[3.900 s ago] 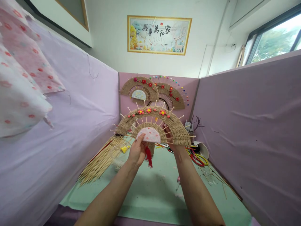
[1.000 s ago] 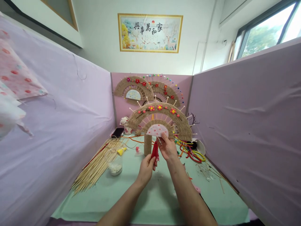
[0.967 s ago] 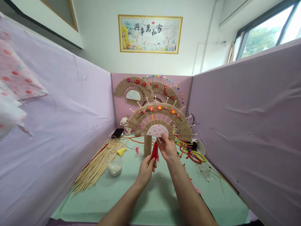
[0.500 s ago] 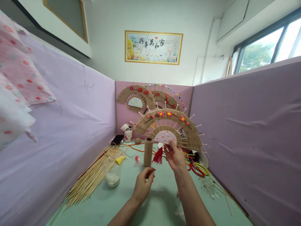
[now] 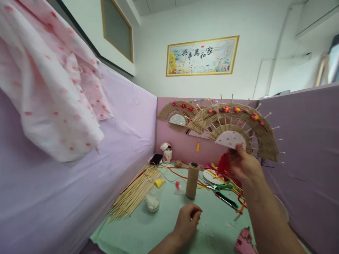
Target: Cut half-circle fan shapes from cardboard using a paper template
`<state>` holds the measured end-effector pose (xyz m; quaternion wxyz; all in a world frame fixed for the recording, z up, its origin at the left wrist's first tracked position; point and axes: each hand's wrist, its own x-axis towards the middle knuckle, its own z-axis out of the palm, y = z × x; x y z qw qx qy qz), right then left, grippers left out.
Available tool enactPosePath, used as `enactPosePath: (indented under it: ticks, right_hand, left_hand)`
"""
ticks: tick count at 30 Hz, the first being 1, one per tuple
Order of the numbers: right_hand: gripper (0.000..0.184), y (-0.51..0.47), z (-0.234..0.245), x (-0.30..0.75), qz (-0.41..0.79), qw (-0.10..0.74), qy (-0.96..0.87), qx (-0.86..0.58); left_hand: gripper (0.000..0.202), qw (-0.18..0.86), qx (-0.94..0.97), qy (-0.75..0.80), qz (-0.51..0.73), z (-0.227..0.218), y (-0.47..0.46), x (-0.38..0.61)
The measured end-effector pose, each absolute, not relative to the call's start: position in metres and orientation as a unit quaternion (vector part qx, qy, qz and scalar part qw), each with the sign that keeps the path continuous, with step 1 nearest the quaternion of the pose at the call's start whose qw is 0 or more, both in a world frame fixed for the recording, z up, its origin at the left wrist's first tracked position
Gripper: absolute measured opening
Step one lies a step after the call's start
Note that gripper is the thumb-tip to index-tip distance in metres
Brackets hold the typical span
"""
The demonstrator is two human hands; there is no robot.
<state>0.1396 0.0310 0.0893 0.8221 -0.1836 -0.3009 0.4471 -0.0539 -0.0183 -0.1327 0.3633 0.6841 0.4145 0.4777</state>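
Observation:
My right hand (image 5: 245,165) grips a woven twine hand fan (image 5: 265,135) by its dotted fabric base, thumb on the front. Red and pink flowers run along the fan's upper band, and stick ends poke out past its rim. Below the base hangs a red tassel (image 5: 224,165), partly behind my fingers. My left hand (image 5: 187,220) hovers low over the table, its fingers curled in with nothing visible in them. Just beyond it stands a spool of brown twine (image 5: 192,181), apart from the hand.
Bamboo sticks (image 5: 132,195) and a clear cup (image 5: 153,201) lie left. Scissors (image 5: 222,187), a pen (image 5: 226,200) and coloured cords are at right. Two finished fans, one a blue-based fan (image 5: 165,111), hang at the back. Pink dotted cloth (image 5: 53,106) hangs over the left partition.
My right hand has raised the fan and carried it right, uncovering the scissors and pen. The view has turned left. My left hand stays low near the spool.

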Motion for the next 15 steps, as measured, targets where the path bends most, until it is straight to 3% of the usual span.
enactPosePath:
  ticks: [5,10,12,15]
  right_hand:
    - [0.007,0.053,0.14,0.071,0.562,0.767,-0.282,-0.129]
    - [0.014,0.082,0.177,-0.009,0.628,0.717,-0.285,-0.106]
    - [0.014,0.094,0.186,-0.029,0.639,0.704,-0.293,-0.1]
    - [0.016,0.108,0.195,-0.04,0.644,0.698,-0.299,-0.09]
  left_hand:
    - [0.018,0.358,0.68,0.439,0.466,-0.134,-0.02,-0.051]
    - [0.02,0.377,0.647,0.458,0.479,-0.136,-0.018,-0.055]
    - [0.02,0.378,0.633,0.457,0.498,-0.112,-0.02,-0.072]
    - [0.015,0.295,0.628,0.429,0.579,-0.039,-0.023,-0.11]
